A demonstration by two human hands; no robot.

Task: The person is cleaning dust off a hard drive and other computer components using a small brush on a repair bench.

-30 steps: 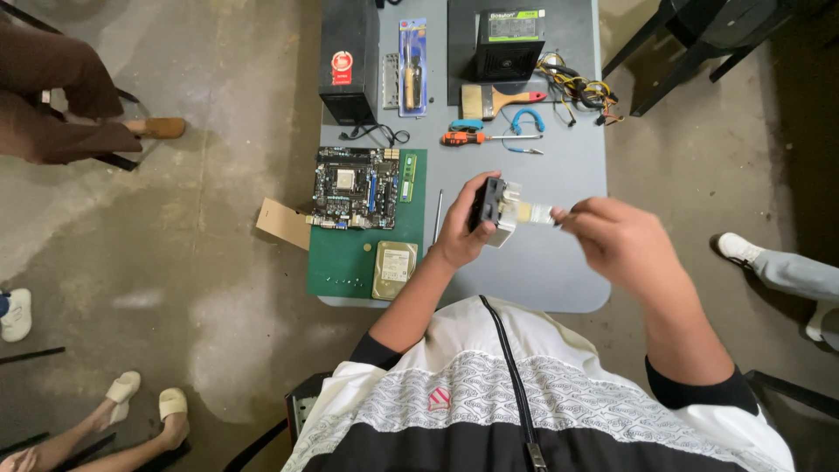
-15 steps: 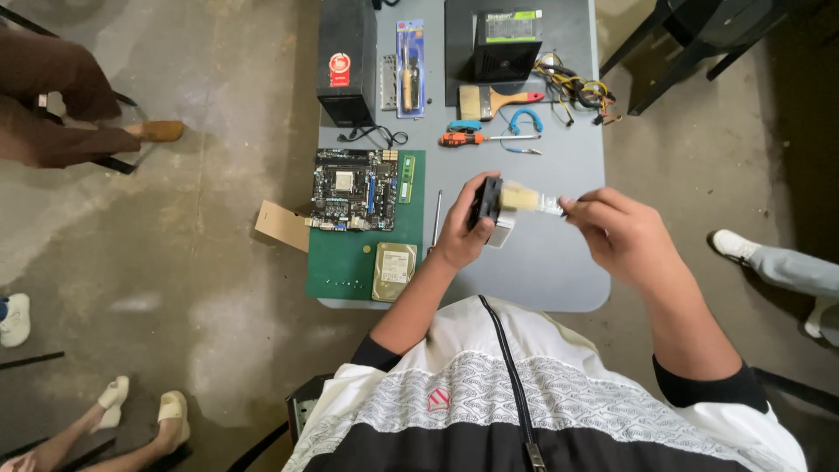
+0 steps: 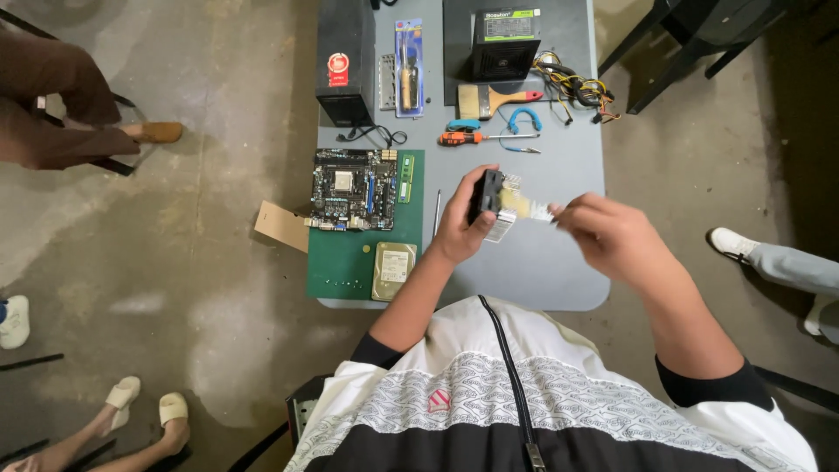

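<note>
My left hand [image 3: 461,220] grips a black cooler fan with a metal heatsink [image 3: 489,199], held above the grey table [image 3: 559,262]. My right hand [image 3: 609,234] holds a small pale brush [image 3: 527,208] with its bristles against the heatsink. Both hands are raised over the middle of the table. A motherboard [image 3: 354,187] lies on a green mat [image 3: 350,262] to the left of my left hand, with a hard drive [image 3: 393,270] near the mat's front edge.
At the table's back stand a black computer case [image 3: 344,59], a power supply [image 3: 505,42] with loose cables [image 3: 575,89], a packaged tool [image 3: 408,66], a paintbrush [image 3: 494,100] and a screwdriver [image 3: 476,137]. Other people's legs and feet show at both sides.
My right hand has shifted slightly right and down with the brush, stroking across the heatsink. My left hand keeps its hold on the fan.
</note>
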